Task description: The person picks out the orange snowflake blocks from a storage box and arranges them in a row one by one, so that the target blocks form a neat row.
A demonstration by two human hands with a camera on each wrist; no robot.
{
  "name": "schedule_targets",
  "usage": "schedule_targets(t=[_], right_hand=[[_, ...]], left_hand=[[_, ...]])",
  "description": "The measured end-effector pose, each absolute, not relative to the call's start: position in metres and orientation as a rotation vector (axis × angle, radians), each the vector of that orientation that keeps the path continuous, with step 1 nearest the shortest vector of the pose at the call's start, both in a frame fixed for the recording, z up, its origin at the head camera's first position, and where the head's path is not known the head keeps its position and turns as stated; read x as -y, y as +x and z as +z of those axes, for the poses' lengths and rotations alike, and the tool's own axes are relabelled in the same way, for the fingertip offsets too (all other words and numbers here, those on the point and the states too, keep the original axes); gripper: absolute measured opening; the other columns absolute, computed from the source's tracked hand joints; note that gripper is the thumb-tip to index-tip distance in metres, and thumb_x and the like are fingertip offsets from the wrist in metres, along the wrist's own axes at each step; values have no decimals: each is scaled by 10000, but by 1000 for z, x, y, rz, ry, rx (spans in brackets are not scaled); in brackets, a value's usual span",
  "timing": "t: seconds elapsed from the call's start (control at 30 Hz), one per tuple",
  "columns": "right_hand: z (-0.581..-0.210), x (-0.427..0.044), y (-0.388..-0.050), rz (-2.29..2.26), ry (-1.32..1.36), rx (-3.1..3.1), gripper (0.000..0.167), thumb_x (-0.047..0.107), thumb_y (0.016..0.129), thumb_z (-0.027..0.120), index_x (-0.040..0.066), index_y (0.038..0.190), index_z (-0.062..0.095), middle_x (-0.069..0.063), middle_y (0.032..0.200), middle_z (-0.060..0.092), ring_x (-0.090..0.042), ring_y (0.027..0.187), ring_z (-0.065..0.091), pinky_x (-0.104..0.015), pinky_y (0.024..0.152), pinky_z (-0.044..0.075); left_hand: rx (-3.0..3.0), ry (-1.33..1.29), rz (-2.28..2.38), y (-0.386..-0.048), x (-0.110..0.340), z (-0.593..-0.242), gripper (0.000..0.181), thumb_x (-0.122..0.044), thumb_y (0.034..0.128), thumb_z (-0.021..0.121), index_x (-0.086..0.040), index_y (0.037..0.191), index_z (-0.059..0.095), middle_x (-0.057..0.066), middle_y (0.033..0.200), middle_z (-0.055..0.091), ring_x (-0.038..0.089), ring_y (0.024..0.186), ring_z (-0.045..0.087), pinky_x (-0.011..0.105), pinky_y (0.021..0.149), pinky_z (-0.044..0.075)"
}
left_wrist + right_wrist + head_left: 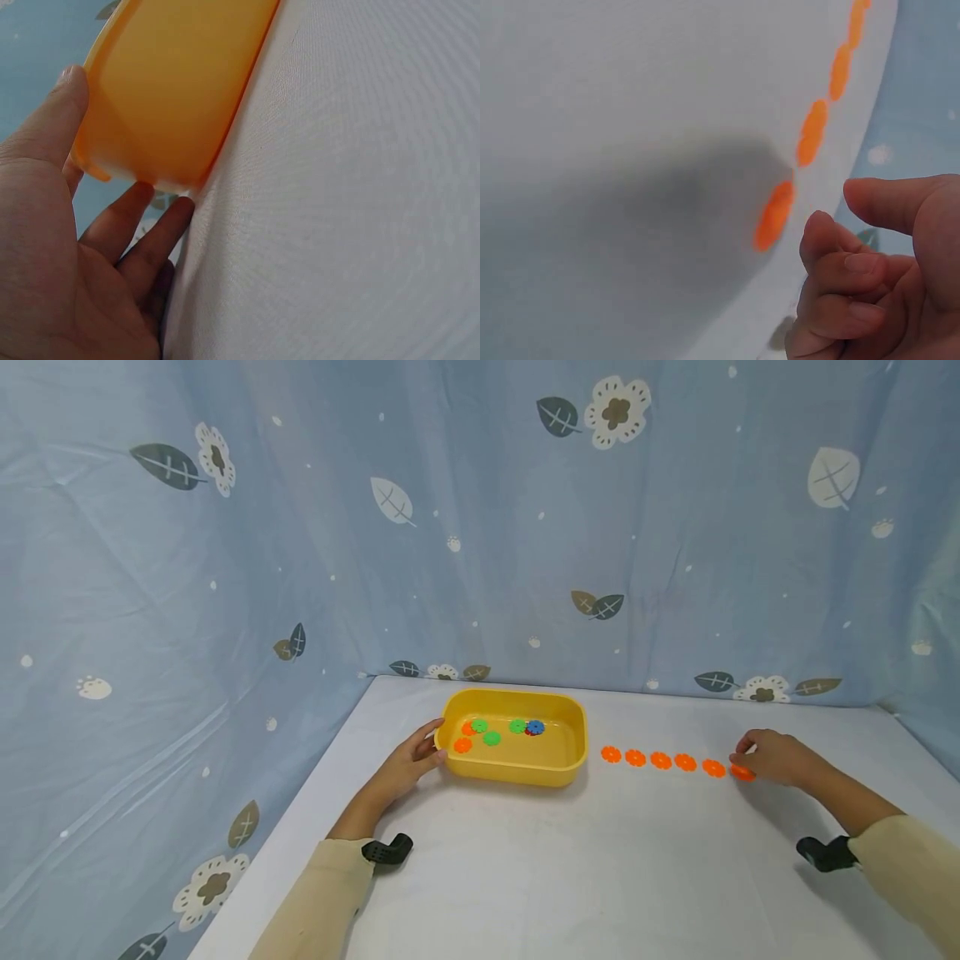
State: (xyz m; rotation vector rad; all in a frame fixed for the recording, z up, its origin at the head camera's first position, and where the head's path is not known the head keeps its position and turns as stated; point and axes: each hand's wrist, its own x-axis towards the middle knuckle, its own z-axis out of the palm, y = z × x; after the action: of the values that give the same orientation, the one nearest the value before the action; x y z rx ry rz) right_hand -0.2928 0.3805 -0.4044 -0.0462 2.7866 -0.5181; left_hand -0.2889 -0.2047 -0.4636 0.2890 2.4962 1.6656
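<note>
A yellow plastic tub (517, 775) stands on the white tabletop with several small notched, flower-shaped discs inside: orange, green (491, 738), blue (536, 727) and a partly covered red one. My left hand (405, 768) is at the tub's left end, its thumb and fingers spread along the rim and outer wall. To the right of the tub, several orange discs (661, 761) lie flat in a row. Over the row's right-hand disc (775, 215) is my right hand (780, 757). Its thumb and index tip stand apart in the right wrist view, holding nothing, the other fingers bent.
A blue curtain (480, 568) printed with leaves and flowers hangs behind and to the left of the white tabletop (585, 877). Each wrist wears a black device (387, 850) at the sleeve's cuff.
</note>
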Motion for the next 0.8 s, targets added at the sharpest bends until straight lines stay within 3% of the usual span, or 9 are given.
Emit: schedule_targets(t=[0.4, 0.8], right_hand=[[-378, -321, -315, -583, -173, -2815, 403, 280, 964, 600, -83, 1131, 549, -143, 884, 659, -288, 799, 604, -355, 651, 517], [-369, -245, -327, -577, -328, -2813, 339, 289, 947, 633, -12, 1102, 603, -116, 891, 668, -213, 738, 593, -317, 645, 518]], left_hand=[[-2483, 298, 1602, -267, 195, -430, 682, -292, 960, 639, -213, 1544, 295, 151, 1536, 319, 320, 1377, 359, 493, 1089, 317], [-2499, 293, 1654, -286, 204, -461, 688, -370, 932, 662, -314, 1525, 319, 91, 1536, 341, 297, 1377, 366, 508, 1099, 294]])
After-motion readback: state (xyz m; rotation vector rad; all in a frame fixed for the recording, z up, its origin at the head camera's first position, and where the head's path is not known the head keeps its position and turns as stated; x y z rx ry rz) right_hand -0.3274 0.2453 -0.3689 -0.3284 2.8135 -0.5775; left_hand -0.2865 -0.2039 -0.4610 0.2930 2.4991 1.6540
